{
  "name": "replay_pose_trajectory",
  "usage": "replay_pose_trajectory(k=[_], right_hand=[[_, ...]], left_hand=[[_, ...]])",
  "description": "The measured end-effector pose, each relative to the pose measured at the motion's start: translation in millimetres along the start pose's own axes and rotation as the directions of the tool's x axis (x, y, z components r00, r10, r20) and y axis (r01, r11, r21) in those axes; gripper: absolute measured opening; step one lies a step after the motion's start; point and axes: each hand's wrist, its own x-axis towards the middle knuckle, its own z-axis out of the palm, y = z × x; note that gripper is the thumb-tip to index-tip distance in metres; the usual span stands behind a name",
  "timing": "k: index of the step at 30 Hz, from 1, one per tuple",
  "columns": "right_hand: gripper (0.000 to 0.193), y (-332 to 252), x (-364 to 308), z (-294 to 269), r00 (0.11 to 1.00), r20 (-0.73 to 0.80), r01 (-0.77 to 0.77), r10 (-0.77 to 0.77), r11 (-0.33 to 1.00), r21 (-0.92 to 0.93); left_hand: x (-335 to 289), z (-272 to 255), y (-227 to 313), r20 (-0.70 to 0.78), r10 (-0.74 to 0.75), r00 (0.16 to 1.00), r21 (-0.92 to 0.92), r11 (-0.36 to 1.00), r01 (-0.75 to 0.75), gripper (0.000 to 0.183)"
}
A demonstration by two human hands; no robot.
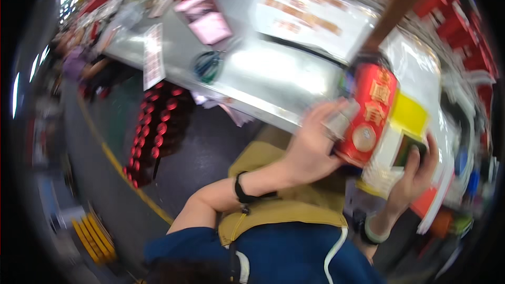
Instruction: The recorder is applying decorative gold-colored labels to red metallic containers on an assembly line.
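Your left hand [313, 144] lies fingers spread on the tall red carton with a round pale seal [368, 115], also pinching a small silvery foil-like piece [341, 122] against its 9 o'clock edge. Your right hand [413, 176], at the carton's 4 o'clock, grips a flat white sheet with a yellow patch [407, 115] (picture blurred, details uncertain). Both sit raised over the long grey metal worktable [273, 79]. At 9 o'clock, a rack of red-capped dark bottles [158, 131] stands on the floor.
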Motion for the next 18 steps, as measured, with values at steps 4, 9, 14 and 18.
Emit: replay_pose_trajectory(k=[4,9,14,18], right_hand=[[0.042,-8,-4,15,0.999,0.048,0.002,-0.007,0.996,0.085],[0.03,-20,-14,5,0.882,0.259,0.442,-0.393,0.881,-0.168],[0.035,-28,-26,6,0.724,0.525,0.576,-0.446,0.81,-0.106],[0.032,-21,-5,15,0.753,0.339,0.651,-0.564,0.713,-0.26]], left_hand=[[-5,2,-20,0.056,-0.148,0.987,0.018,0.989,0.147,0.106],[-9,11,-21,0.183,-0.177,0.967,-0.07,0.979,0.193,0.1],[-6,5,-13,0.088,0.09,0.992,0.094,0.991,-0.099,0.081],[-10,5,2,0.018,-0.071,0.997,-0.083,0.994,0.072,0.083]])
